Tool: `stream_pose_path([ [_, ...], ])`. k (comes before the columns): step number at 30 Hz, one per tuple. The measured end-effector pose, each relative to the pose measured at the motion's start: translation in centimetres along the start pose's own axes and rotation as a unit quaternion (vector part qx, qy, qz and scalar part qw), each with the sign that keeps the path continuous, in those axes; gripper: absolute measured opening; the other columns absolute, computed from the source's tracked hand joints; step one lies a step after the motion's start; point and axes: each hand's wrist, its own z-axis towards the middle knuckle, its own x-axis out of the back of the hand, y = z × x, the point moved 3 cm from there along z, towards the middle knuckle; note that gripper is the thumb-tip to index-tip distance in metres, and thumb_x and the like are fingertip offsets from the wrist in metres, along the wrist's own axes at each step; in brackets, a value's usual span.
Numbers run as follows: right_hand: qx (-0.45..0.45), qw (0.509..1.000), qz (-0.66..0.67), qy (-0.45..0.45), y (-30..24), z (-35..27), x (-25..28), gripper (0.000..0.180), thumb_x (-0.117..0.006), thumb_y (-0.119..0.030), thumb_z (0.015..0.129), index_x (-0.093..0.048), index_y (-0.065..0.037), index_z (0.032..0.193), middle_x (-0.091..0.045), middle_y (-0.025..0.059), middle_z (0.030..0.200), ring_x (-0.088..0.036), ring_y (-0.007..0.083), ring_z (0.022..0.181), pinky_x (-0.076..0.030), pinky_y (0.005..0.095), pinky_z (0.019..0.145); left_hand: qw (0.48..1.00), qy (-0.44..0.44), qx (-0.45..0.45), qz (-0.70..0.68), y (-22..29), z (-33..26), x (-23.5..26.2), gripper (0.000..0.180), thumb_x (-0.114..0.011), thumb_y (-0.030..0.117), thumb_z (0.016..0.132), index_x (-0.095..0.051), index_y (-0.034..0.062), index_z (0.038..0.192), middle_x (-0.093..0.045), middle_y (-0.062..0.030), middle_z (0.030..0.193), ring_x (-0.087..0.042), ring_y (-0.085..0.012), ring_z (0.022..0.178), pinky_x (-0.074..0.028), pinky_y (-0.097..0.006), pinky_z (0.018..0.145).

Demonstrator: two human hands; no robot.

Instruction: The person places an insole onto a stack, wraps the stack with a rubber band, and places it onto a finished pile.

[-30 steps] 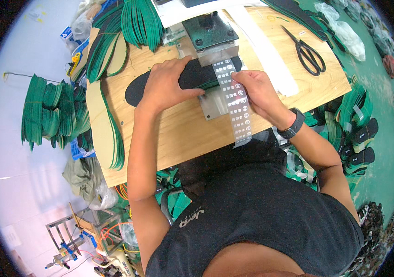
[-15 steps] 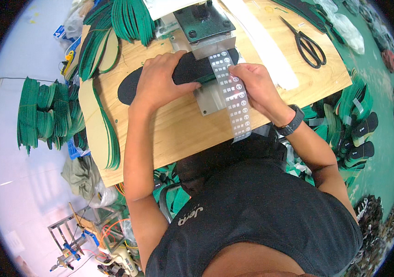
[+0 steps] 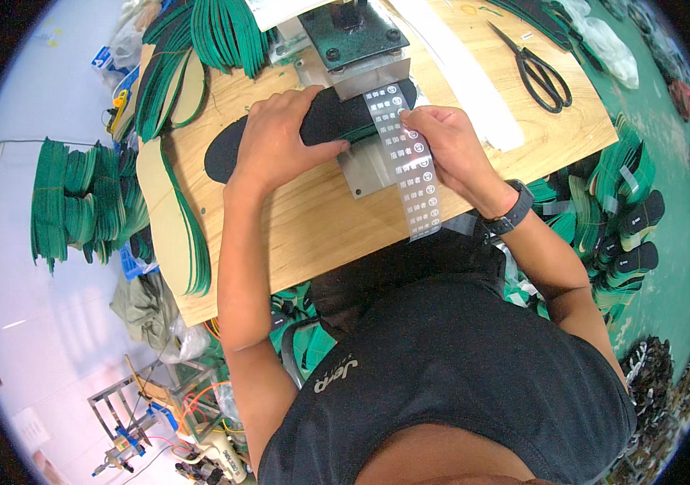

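Observation:
A black insole (image 3: 337,115) with a green edge lies across the metal plate (image 3: 365,168) of a press (image 3: 357,48), its right end under the press head. My left hand (image 3: 280,137) grips the insole's middle, fingers over the far edge and thumb along the near edge. A clear strip of printed transfer labels (image 3: 411,174) lies over the insole's right part and hangs down toward me. My right hand (image 3: 446,141) pinches the strip's right edge between thumb and fingers, just in front of the press head.
Black scissors (image 3: 540,79) lie at the table's right. Bundles of green-edged insoles (image 3: 228,36) sit at the far left, with another stack (image 3: 171,202) along the left edge. A white strip (image 3: 462,77) runs beside the press. More insole bundles (image 3: 78,198) stand beyond the table.
Almost nothing differs. The view has shifted slightly, and both hands keep their hold on the insole and the label strip.

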Motion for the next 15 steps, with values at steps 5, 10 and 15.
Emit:
stream_pose_path([
  [5, 0.008, 1.0, -0.004, 0.0, 0.08, 0.05, 0.1, 0.024, -0.057, -0.015, 0.091, -0.063, 0.0, 0.073, -0.062, 0.0025, 0.065, -0.053, 0.0065, 0.052, -0.041, 0.0205, 0.048, 1.0, 0.004, -0.002, 0.005, 0.01, -0.06, 0.04, 0.073, -0.079, 0.038, 0.064, -0.055, 0.0032, 0.124, -0.061, -0.0185, 0.112, -0.056, -0.0334, 0.105, -0.039, -0.039, 0.094],
  [10, 0.002, 1.0, -0.004, -0.003, 0.13, 0.18, 0.16, 0.024, -0.057, -0.015, 0.091, -0.062, -0.001, 0.073, -0.061, 0.0021, 0.065, -0.053, 0.0061, 0.053, -0.041, 0.0204, 0.049, 1.0, 0.002, 0.003, -0.006, 0.02, -0.06, 0.07, 0.072, -0.079, 0.038, 0.063, -0.056, 0.0034, 0.122, -0.061, -0.0184, 0.111, -0.056, -0.0329, 0.105, -0.039, -0.039, 0.094],
  [15, 0.0, 1.0, -0.016, 0.015, 0.09, -0.22, 0.08, 0.024, -0.057, -0.016, 0.091, -0.062, -0.001, 0.073, -0.061, 0.0015, 0.065, -0.053, 0.0055, 0.054, -0.04, 0.0205, 0.049, 1.0, 0.004, 0.007, -0.016, 0.11, -0.07, 0.18, 0.072, -0.079, 0.039, 0.062, -0.057, 0.0046, 0.121, -0.062, -0.0163, 0.11, -0.056, -0.0325, 0.104, -0.04, -0.038, 0.093],
])
